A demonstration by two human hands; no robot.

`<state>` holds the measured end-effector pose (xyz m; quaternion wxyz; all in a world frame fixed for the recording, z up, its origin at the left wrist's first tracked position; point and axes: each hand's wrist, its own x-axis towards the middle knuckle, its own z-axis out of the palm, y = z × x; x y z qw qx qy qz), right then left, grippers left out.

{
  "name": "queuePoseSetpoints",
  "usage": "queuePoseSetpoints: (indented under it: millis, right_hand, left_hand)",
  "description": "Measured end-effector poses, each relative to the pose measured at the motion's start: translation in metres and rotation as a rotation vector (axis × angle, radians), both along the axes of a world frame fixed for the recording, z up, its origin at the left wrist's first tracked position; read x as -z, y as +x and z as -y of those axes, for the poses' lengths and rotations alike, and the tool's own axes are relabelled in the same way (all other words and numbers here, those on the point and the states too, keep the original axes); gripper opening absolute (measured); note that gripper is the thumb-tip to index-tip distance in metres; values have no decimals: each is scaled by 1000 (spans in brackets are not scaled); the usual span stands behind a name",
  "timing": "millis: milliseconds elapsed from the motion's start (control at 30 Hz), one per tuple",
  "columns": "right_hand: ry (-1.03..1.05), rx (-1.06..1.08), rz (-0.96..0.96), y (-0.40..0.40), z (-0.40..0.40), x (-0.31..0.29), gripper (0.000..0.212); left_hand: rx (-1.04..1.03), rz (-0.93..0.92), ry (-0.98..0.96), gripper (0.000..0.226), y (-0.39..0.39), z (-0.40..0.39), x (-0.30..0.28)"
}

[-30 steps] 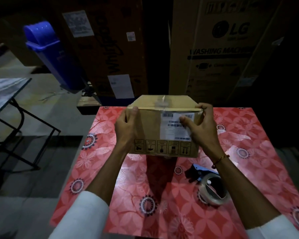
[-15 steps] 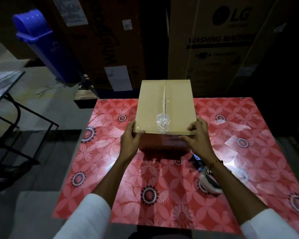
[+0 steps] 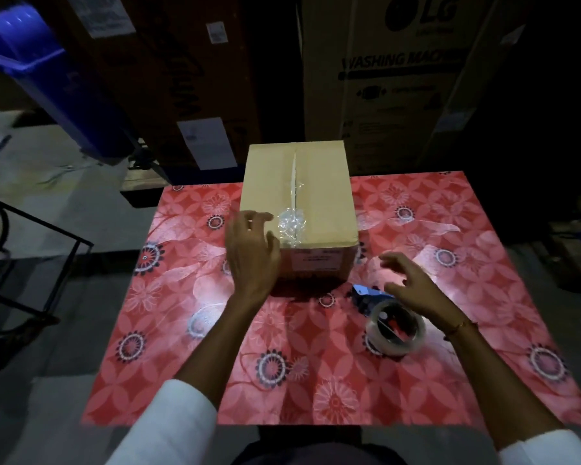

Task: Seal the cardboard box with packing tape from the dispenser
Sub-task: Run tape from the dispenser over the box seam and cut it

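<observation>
Both hands are empty, fingers spread. The left hand [image 3: 250,250] sits at the near left corner of the cardboard box [image 3: 299,199], whether touching I cannot tell. The right hand [image 3: 408,285] hovers at four o'clock from the box, just over the tape dispenser [image 3: 388,315]. The box stands upright at twelve o'clock on the red floral table [image 3: 182,347], flaps shut, crumpled tape [image 3: 291,226] on its seam.

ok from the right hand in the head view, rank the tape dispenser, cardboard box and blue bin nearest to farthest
From the right hand:
1. tape dispenser, just beneath it on the table.
2. cardboard box, ahead and to its left.
3. blue bin, far left, off the table.
</observation>
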<state>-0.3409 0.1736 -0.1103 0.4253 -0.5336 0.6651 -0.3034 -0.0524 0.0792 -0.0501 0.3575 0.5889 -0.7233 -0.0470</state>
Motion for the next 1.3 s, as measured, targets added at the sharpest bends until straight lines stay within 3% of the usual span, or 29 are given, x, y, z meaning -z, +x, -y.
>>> queuePoseSetpoints:
  millis: [100, 200, 333, 433, 533, 633, 700, 767, 867, 1033, 1167, 1300]
  right_hand:
    - [215, -107, -132, -14, -13, 19, 61]
    - [272, -164, -263, -8, -14, 30, 60]
    - [178, -128, -500, -8, -22, 42, 32]
    - [123, -63, -571, 0, -25, 36, 10]
    - [96, -105, -444, -6, -30, 25, 6]
    - [63, -139, -68, -5, -33, 6, 16]
    - [59, -130, 198, 0, -32, -10, 12]
    - [50, -121, 331, 7, -28, -26, 18]
    - [30, -85, 424, 20, -16, -44, 29]
    - [-1, -17, 485, 47, 9, -64, 31]
    - [4, 31, 527, 76, 26, -73, 29]
    - [11, 58, 597, 103, 40, -83, 29]
  left_hand:
    - [398, -47, 95, 18, -25, -17, 8]
    - [594, -26, 300, 16, -36, -29, 21]
    - [570, -37, 463, 23, -55, -45, 39]
    - [513, -60, 521, 26, -42, -45, 49]
    - [534, -91, 547, 24, -31, -44, 47]
    - [556, -158, 602, 17, -21, -40, 36]
    - [535, -348, 697, 19, -17, -39, 26]
    - [477, -574, 740, 17, -14, -38, 15]
    - [463, -771, 780, 13, -11, -38, -4]
    - [590, -843, 872, 54, -12, -34, -24]
    - [541, -1091, 861, 79, -14, -20, -29]
    - [487, -1220, 1001, 59, -12, -7, -37]
